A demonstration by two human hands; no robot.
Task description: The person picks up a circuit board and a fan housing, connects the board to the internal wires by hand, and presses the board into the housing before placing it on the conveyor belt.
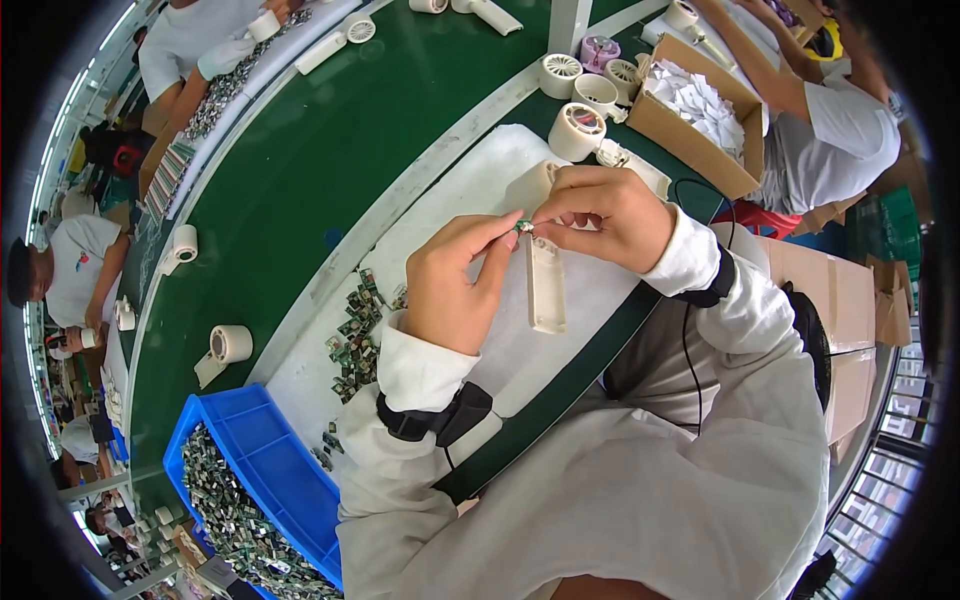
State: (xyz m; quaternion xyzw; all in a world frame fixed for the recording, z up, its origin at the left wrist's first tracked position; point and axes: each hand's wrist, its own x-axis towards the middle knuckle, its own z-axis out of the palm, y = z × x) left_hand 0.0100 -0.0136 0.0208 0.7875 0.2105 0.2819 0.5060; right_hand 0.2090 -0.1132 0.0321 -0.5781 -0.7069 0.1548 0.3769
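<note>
Between the thumb and forefinger of my left hand (pixel 455 285) is a small green circuit board (pixel 522 227). My right hand (pixel 610 215) meets it there, fingers pinched at the board's right side; whatever they grip is too small to make out. Just below both hands lies a cream plastic housing with a long, open handle shell (pixel 546 290). Its rounded upper end is partly hidden behind my right fingers. The housing rests on a white work mat (pixel 420 215). Loose small circuit boards (pixel 357 340) are scattered on the mat, left of my left hand.
A blue bin (pixel 265 440) full of circuit boards stands at lower left. Beyond the mat runs a green conveyor belt (pixel 300 190) carrying cream housings (pixel 230 344). At upper right are round housings (pixel 577 130) and a cardboard box (pixel 745 110) of white pieces. Other people sit around.
</note>
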